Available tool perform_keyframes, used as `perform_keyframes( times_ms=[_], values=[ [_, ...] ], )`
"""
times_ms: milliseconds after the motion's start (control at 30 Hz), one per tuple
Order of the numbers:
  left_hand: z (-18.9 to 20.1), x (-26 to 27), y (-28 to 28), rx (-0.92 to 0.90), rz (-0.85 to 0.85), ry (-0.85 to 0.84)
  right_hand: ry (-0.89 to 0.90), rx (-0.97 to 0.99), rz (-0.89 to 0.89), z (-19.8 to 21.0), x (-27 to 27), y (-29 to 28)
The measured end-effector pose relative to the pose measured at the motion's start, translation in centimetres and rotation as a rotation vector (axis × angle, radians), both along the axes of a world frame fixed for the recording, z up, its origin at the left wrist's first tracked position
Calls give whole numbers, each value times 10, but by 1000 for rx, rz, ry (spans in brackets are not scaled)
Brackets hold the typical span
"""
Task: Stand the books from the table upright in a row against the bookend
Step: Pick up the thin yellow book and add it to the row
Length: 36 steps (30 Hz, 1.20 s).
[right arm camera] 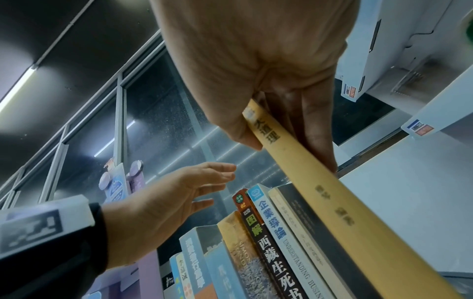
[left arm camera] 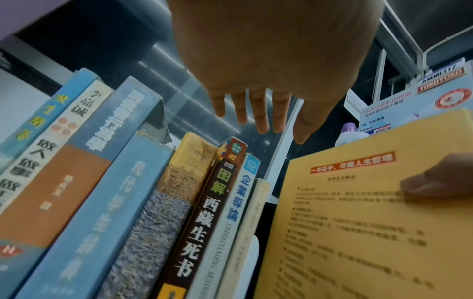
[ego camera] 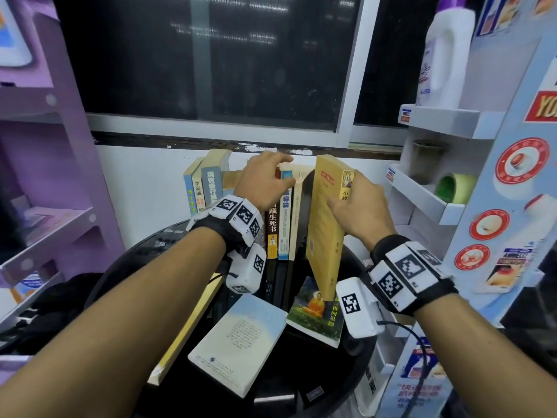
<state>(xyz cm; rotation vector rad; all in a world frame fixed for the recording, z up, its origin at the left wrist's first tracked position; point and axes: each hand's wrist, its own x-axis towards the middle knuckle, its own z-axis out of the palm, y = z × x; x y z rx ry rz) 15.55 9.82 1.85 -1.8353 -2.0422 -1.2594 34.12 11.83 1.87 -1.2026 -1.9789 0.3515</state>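
A row of upright books [ego camera: 280, 224] stands at the back of the black round table [ego camera: 316, 366], against the wall. My left hand [ego camera: 280, 173] is spread just over their tops with straight fingers, holding nothing; the left wrist view shows the left hand [left arm camera: 258, 113] above the spines [left arm camera: 204, 212]. My right hand [ego camera: 346, 200] grips a yellow book [ego camera: 327, 224] near its top. It is upright, slightly tilted, just right of the row, its lower corner over a flat monk-cover book [ego camera: 319, 312]. A pale blue-white book [ego camera: 241, 342] and a thin book [ego camera: 187, 333] lie flat. No bookend shows.
A purple shelf unit [ego camera: 60, 176] stands close on the left. A white display rack [ego camera: 437, 122] on the right carries a white bottle [ego camera: 443, 55] and a green tape roll [ego camera: 452, 188]. A dark window runs above the wall behind the books.
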Motion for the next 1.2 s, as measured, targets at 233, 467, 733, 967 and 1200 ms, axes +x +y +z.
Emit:
perform_keyframes(
  times_ms=[233, 467, 733, 967, 1200],
  values=[
    [-1, -26, 26, -135, 34, 156, 55, -29, 32, -3, -6, 24],
    [-5, -35, 42, -224, 31, 198, 92, -69, 58, -7, -29, 47],
    [-7, -44, 58, -231, 25, 196, 111, -85, 50, -11, -46, 75],
    [-17, -50, 64, -182, 51, 234, 159, -98, 52, -24, -64, 96],
    [-19, -51, 64, -181, 67, 248, 201, -136, 66, -23, -77, 114]
  ],
)
